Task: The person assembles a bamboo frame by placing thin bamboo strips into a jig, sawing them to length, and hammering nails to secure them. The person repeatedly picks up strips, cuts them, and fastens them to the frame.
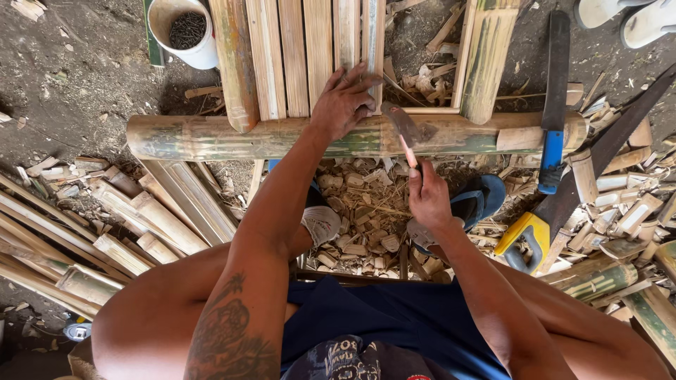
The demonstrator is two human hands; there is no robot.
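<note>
My left hand (345, 102) presses flat on a thin bamboo slat (372, 42) where it meets the thick horizontal bamboo pole (211, 136). My right hand (427, 197) grips the pale handle of a hammer (403, 130), whose dark head sits on the pole just right of my left hand. Several split bamboo slats (292, 56) run side by side away from the pole.
A white bucket of dark nails (184, 29) stands at the top left. A blue-handled saw (554, 98) lies across the pole's right end, a yellow-handled saw (556, 211) beside it. Split bamboo pieces (120, 225) lie left, offcuts (634, 204) right. Sandalled feet (479, 200) rest on chips.
</note>
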